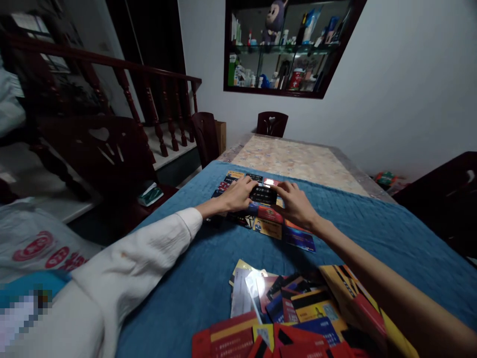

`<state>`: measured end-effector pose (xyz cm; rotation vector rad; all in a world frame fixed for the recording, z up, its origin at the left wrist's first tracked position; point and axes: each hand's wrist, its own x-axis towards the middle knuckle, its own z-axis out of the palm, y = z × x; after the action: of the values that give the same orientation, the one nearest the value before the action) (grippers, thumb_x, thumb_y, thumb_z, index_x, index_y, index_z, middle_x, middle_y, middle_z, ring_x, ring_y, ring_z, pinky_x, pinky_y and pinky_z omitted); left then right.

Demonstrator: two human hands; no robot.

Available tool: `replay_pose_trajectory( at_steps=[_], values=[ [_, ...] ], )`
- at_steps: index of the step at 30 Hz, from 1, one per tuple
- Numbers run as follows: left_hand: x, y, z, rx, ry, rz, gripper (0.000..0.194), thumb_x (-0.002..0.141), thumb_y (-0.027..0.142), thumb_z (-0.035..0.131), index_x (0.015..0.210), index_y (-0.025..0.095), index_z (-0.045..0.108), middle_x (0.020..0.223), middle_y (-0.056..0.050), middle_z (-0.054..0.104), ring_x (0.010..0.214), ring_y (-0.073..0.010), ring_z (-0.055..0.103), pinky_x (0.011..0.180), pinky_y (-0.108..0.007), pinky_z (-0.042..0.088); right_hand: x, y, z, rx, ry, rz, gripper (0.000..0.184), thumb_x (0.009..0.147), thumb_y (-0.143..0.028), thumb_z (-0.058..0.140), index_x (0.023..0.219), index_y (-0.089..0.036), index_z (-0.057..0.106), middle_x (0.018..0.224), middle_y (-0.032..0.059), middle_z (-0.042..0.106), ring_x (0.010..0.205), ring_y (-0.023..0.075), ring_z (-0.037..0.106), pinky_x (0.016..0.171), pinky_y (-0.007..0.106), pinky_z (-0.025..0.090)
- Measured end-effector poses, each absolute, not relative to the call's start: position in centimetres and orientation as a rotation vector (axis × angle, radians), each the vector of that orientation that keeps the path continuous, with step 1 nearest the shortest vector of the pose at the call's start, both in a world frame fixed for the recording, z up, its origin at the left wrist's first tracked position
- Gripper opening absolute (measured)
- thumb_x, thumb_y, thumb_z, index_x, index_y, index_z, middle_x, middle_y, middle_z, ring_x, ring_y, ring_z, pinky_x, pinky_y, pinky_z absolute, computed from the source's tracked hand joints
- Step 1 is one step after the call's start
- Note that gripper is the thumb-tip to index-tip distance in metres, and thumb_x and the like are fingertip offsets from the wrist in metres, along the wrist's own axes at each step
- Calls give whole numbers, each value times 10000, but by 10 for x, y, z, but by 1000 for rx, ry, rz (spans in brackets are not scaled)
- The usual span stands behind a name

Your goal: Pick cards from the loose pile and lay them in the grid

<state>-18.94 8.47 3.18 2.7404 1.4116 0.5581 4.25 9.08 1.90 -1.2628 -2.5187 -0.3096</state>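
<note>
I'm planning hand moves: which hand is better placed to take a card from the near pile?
Probably the right hand: it lies straight beyond the pile, its forearm alongside. The left hand sits farther left, though both are at a black card.

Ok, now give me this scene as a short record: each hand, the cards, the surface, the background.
Left hand: at the left end of a black card; point
Right hand: at the same card's right end; point
Grip: holding or only touching, unclear
Laid-out cards: around and under the hands
Loose pile: overlapping cards, nearer the camera
Surface: blue cloth on table
Background: glass-shelved cabinet
</note>
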Motion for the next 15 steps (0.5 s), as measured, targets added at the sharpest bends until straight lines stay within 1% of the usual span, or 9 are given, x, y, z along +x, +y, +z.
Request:
replay_pose_trajectory(
  at_steps=[3, 6, 12, 15],
  values=[
    [-188, 102, 36, 2743, 1492, 537, 483, 783, 133, 584, 1264, 136, 543, 1237, -140, 554, 1191, -303, 513, 1010, -445, 474, 37, 111, 23, -1306, -2523, -319, 523, 865, -333, 590, 1368, -201, 541, 1274, 163, 567, 1103, 323, 484, 767, 383, 433],
    [-186, 120, 39, 2734, 1577, 485, 476, 786, 131, 583, 1261, 143, 565, 1242, -133, 564, 1171, -305, 517, 1009, -453, 467, 33, 131, 25, -1337, -2522, -308, 507, 876, -345, 576, 1365, -210, 552, 1281, 164, 568, 1125, 333, 473, 780, 392, 436],
    [-185, 155, 41, 2679, 1661, 391, 492, 803, 132, 564, 1293, 175, 563, 1316, -132, 541, 1265, -329, 453, 996, -488, 458, 27, 169, 25, -1396, -2516, -244, 488, 873, -327, 577, 1353, -235, 585, 1322, 152, 579, 1127, 341, 481, 819, 424, 441],
    [-186, 173, 39, 2662, 1673, 383, 477, 797, 141, 567, 1272, 176, 587, 1314, -132, 546, 1276, -335, 438, 1001, -485, 444, 24, 187, 23, -1403, -2512, -240, 466, 885, -342, 569, 1342, -255, 605, 1331, 141, 589, 1142, 349, 476, 820, 426, 440]
  ],
)
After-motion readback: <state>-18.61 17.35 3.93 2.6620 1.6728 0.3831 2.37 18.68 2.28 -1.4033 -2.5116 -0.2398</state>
